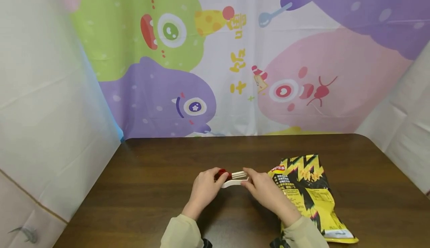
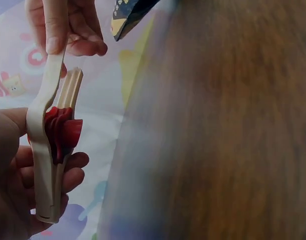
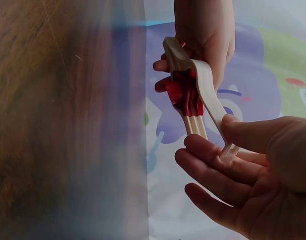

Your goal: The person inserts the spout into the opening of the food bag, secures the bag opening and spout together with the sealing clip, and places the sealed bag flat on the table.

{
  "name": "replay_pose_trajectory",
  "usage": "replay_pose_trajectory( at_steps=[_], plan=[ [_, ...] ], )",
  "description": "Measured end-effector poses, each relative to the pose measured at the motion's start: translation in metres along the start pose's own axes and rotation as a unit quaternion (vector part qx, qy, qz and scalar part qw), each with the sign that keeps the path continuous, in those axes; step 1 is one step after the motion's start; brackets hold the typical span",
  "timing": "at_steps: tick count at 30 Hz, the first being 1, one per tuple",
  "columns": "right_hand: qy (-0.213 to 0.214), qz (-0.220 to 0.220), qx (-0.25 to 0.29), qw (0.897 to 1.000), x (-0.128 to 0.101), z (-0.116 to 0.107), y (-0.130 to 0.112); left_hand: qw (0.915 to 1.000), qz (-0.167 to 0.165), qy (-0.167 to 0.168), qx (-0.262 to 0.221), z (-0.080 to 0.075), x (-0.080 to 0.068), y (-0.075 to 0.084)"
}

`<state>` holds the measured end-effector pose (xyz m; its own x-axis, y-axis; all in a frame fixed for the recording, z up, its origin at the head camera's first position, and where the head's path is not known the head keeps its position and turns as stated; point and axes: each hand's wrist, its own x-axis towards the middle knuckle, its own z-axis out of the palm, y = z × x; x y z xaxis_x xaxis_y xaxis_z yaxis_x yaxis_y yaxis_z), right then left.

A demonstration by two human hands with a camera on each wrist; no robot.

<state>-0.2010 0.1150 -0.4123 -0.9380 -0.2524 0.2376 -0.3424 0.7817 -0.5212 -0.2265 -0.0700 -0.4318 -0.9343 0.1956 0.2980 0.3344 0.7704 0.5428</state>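
Note:
Both hands hold a cream-coloured bag clip [image 1: 232, 183] with a red middle part [image 2: 57, 127], above the table. Its curved arm [image 3: 206, 85] stands apart from the ribbed bar [image 2: 71, 87] along the middle. My left hand [image 1: 205, 187] grips one end between thumb and fingers, beside the red part. At the other end, the thumb and fingers of my right hand [image 1: 263, 189] pinch the clip. The right wrist view shows the right thumb [image 3: 237, 131] on the curved arm and the fingers on the opposite side.
A black and yellow snack bag [image 1: 307, 195] lies on the brown wooden table [image 1: 161, 158], right of the hands and partly behind the right forearm. Behind the table hangs a cloth [image 1: 231, 117] printed with cartoon monsters. Pale cloth walls [image 1: 40, 91] flank both sides.

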Motion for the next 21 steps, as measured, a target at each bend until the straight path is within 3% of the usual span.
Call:
replay_pose_trajectory(
  at_steps=[6, 10, 21],
  plan=[
    [-0.003, -0.049, 0.005, 0.999, -0.001, 0.004, -0.001, 0.9998, -0.016, -0.012, -0.007, 0.004, 0.000, -0.005],
    [-0.010, -0.073, -0.007, 0.997, -0.002, 0.007, -0.002, 0.9998, -0.006, -0.014, -0.009, 0.006, 0.000, -0.007],
    [-0.030, -0.054, -0.015, 0.998, -0.003, 0.016, 0.000, 0.9977, -0.033, -0.052, -0.027, 0.006, -0.002, -0.012]
  ],
)
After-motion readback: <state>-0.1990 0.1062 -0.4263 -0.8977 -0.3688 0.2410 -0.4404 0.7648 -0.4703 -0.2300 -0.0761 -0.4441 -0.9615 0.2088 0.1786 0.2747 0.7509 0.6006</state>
